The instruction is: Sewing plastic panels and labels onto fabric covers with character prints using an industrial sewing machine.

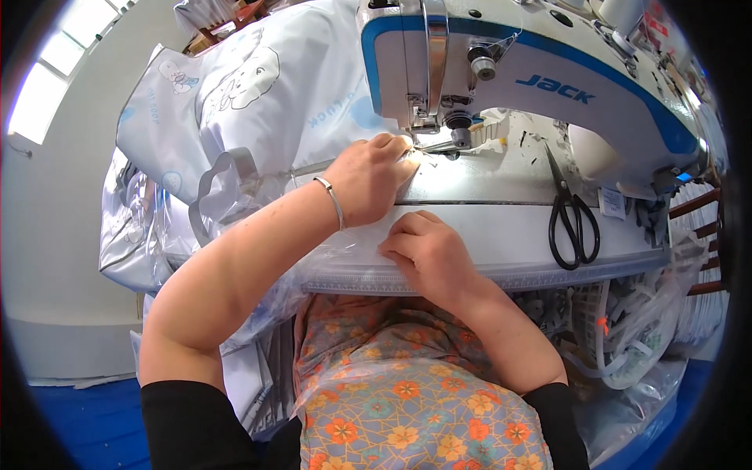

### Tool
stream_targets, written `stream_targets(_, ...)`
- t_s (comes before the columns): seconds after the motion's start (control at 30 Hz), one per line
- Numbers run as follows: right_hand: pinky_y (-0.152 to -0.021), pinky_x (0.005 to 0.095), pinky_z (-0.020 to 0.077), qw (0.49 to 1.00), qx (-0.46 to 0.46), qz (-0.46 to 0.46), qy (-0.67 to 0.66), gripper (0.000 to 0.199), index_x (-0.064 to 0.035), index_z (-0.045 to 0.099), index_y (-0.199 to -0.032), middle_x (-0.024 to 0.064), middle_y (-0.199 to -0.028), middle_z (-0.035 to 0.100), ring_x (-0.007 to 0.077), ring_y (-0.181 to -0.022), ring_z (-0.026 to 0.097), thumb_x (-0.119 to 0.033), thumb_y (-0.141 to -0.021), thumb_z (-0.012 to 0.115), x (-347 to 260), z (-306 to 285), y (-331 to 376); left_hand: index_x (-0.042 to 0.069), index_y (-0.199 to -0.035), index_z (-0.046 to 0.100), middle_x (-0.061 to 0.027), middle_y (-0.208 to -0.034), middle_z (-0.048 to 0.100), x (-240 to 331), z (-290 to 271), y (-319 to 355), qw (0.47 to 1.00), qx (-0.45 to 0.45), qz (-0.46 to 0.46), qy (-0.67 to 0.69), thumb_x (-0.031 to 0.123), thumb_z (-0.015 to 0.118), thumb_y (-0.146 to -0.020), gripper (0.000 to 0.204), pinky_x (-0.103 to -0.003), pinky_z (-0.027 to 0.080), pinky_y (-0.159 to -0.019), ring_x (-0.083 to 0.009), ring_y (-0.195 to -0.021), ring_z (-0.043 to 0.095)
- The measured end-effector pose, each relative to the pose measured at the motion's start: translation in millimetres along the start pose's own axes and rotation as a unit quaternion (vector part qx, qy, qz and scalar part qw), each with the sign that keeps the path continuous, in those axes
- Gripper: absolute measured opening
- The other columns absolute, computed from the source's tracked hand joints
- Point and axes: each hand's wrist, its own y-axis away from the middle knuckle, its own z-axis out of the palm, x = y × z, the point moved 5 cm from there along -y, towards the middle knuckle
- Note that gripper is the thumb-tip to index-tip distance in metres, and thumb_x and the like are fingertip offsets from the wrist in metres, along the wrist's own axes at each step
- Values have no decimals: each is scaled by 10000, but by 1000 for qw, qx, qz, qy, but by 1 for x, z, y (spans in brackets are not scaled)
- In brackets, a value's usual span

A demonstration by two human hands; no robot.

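My left hand point(366, 178) is at the needle area of a white and blue sewing machine point(501, 63), fingers pinched together under the machine's lamp. What lies between its fingertips is too bright and covered to make out. Nearer to me, my right hand point(429, 254) rests over the front of the white table, its fingers curled and closed. Whatever it may hold is hidden. Clear plastic film point(333, 254) lies beside and below both hands. A large white printed sheet point(313, 86) with cartoon figures spreads to the left of the machine, a grey strap point(205, 192) looping near it.
Black-handled scissors point(576, 223) lie right of my right hand, blades pointing away. Thread scraps dot the metal machine bed point(486, 184). A ruler-marked strip point(470, 280) runs along the table's front edge. Below at the right hang a white basket point(589, 317) and plastic bags point(642, 345).
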Motion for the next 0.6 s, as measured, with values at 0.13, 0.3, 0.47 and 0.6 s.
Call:
stream_targets(0.13, -750, 393, 531, 1000, 7, 8, 1, 106, -41, 732, -862, 100, -864, 649, 293, -849, 631, -9, -762, 750, 4, -7, -3, 84, -1176, 692, -152, -1148, 597, -3, 1, 2, 999, -13, -27, 22, 118, 574, -855, 344, -397, 506, -893, -300, -1121, 571)
stream_targets(0.3, -756, 387, 527, 1000, 6, 12, 1, 111, -41, 734, -869, 100, -870, 648, 292, -851, 629, -13, -764, 752, 8, -13, -6, 153, -1251, 670, -203, -1272, 566, -5, 4, 2, 1000, -11, -9, 6, 111, 601, -847, 411, -418, 473, -959, -358, -1148, 568)
stream_targets(0.47, -768, 384, 522, 1000, 3, 24, 5, 108, -40, 730, -866, 97, -866, 642, 286, -858, 625, -13, -764, 752, 12, -17, -10, 160, -1267, 654, -205, -1295, 559, -7, 8, 3, 1000, 1, 6, -8, 137, 615, -851, 419, -419, 467, -974, -365, -1179, 561)
stream_targets(0.6, -773, 382, 520, 1000, 6, 27, 10, 107, -35, 727, -865, 94, -865, 640, 282, -859, 625, -11, -764, 751, 15, -21, -12, 158, -1288, 636, -226, -1324, 552, -1, -1, 4, 998, -24, 16, -47, 155, 638, -854, 434, -422, 452, -1004, -351, -1215, 550)
